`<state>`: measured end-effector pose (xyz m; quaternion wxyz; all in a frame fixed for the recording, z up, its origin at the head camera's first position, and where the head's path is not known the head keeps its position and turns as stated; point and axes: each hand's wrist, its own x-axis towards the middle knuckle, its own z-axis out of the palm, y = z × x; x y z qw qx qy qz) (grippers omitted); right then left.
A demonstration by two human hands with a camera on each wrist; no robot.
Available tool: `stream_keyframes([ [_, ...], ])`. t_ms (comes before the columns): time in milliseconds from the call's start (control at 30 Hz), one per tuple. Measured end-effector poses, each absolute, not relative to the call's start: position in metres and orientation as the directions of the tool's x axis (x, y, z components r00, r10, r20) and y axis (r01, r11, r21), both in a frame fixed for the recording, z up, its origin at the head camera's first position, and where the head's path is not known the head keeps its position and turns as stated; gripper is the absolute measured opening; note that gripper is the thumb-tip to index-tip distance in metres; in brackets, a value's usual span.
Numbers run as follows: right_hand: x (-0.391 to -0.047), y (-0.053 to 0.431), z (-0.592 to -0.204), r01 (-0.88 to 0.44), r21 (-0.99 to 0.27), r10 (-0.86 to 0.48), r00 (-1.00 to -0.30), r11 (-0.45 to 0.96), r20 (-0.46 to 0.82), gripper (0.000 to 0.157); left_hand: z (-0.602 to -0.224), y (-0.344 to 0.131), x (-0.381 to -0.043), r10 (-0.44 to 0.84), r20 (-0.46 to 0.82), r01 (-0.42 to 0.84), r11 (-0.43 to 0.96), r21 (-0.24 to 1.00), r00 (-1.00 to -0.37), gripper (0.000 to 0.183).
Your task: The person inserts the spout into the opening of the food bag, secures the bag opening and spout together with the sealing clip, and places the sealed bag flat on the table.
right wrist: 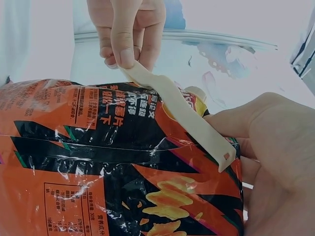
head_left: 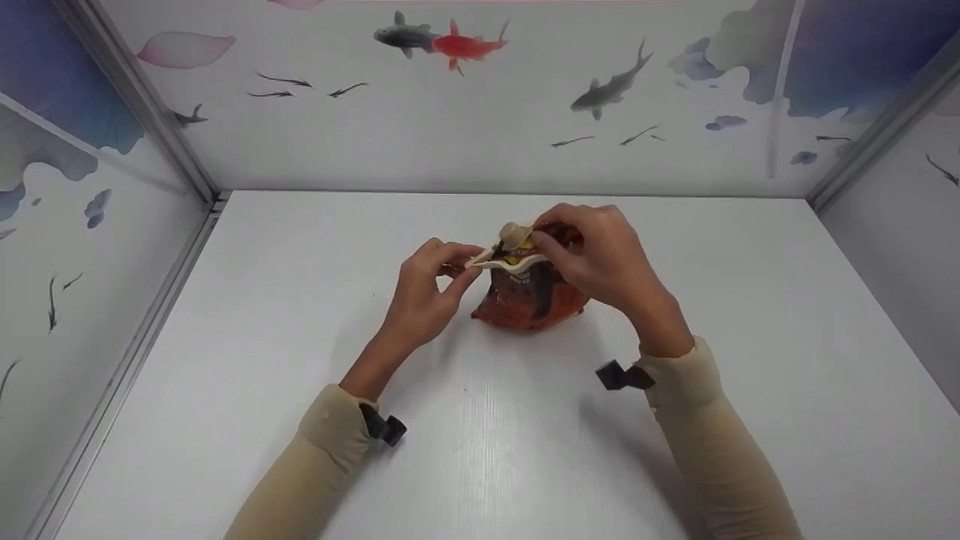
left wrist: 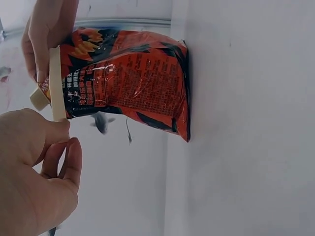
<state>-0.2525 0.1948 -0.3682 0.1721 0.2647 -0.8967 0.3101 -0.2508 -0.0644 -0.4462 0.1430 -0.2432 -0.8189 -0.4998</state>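
An orange and black chip bag (head_left: 529, 300) stands on the white table with its top end up. Across its upper part runs a cream bag clip (right wrist: 184, 110) with a round spout (head_left: 513, 235); the strip bends in a wavy line over the bag front. My left hand (head_left: 429, 292) pinches one end of the clip between thumb and fingers, left of the bag. My right hand (head_left: 611, 259) grips the bag's top edge on the right, thumb beside the clip and fingers behind the bag. Some bag film shows above the strip near the spout.
A white table (head_left: 480, 450) lies under both hands. Panels printed with fish (head_left: 469, 46) and petals rise behind it and at both sides. A small black camera mount (head_left: 626, 375) sits at the right cuff, another (head_left: 384, 426) at the left.
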Motion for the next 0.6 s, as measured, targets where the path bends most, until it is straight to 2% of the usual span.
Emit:
stream_keyframes([
  [467,-0.2518,0.1971,-0.3651,-0.569,-0.457,-0.376,-0.811,0.683,0.447,0.016,-0.4521,-0.0578,-0.2484,0.216,0.431,0.482,0.369,0.795,-0.876,0.022],
  [533,-0.2513,0.1983,-0.3641,-0.568,-0.461,-0.380,-0.813,0.682,0.441,0.020,-0.4519,-0.0577,-0.2478,0.215,0.428,0.479,0.369,0.796,-0.878,0.022],
  [600,-0.2501,0.2000,-0.3630,-0.557,-0.460,-0.378,-0.822,0.692,0.427,0.032,-0.4516,-0.0578,-0.2474,0.212,0.426,0.475,0.369,0.799,-0.880,0.023],
])
